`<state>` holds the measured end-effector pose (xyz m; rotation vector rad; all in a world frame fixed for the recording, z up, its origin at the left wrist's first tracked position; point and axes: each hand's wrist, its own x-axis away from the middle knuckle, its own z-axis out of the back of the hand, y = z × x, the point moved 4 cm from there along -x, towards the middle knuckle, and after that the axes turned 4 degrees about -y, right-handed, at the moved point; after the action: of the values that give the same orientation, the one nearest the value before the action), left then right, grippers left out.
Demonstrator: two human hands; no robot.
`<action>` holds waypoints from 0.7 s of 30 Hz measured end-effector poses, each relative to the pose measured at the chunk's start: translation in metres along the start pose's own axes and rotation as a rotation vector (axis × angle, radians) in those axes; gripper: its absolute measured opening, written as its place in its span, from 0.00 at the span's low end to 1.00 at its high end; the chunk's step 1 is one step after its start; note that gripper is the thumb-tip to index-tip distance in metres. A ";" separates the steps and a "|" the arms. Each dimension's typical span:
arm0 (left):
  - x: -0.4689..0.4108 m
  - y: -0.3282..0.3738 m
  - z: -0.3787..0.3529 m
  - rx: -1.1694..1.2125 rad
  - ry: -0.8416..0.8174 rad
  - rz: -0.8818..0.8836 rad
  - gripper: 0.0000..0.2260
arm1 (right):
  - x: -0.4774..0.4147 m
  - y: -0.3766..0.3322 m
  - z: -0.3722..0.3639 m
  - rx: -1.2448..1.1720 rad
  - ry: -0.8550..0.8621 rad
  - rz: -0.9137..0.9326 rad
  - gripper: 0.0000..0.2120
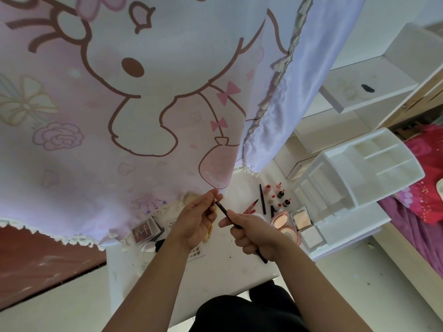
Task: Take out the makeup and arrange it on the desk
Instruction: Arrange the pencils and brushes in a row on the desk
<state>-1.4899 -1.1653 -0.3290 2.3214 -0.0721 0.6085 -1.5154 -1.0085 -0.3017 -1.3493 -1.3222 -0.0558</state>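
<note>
A thin dark makeup pencil (224, 210) is held over the white desk (227, 267) by both hands. My right hand (251, 233) grips its lower shaft, and the pencil's end sticks out below my wrist. My left hand (196, 218) pinches the upper tip with thumb and fingers. Laid out on the desk to the right are several small bottles (278, 196), a black pen (262, 198), a red pen (251, 206), a pink compact (280, 218) and two square powder cases (308, 226). An eyeshadow palette (146, 230) lies to the left.
A white plastic organizer (354, 173) with empty compartments stands at the desk's right. A pink cartoon curtain (119, 92) hangs over the desk's far half. A bed with red bedding (424, 183) is at the far right. White shelves (364, 87) are behind.
</note>
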 end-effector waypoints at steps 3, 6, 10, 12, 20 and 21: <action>-0.005 -0.002 -0.003 -0.046 0.117 0.006 0.07 | -0.002 -0.003 0.000 0.130 0.092 0.021 0.19; -0.012 -0.004 0.002 -0.008 0.278 0.012 0.04 | -0.004 -0.010 0.007 0.795 0.349 0.183 0.21; -0.012 0.027 0.043 0.166 0.511 -0.034 0.10 | 0.007 0.008 0.041 0.960 0.596 0.243 0.21; -0.010 0.038 0.059 0.189 0.518 -0.059 0.08 | 0.013 0.016 0.062 0.797 0.690 0.256 0.18; -0.009 -0.047 0.060 -0.084 0.468 0.173 0.07 | 0.008 0.007 0.087 0.357 0.862 0.360 0.21; -0.009 -0.060 0.059 -0.123 0.463 0.190 0.05 | 0.005 0.006 0.089 0.291 0.856 0.363 0.23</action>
<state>-1.4607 -1.1612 -0.4086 2.0159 -0.1102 1.1877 -1.5665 -0.9404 -0.3297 -1.0977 -0.3437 -0.1643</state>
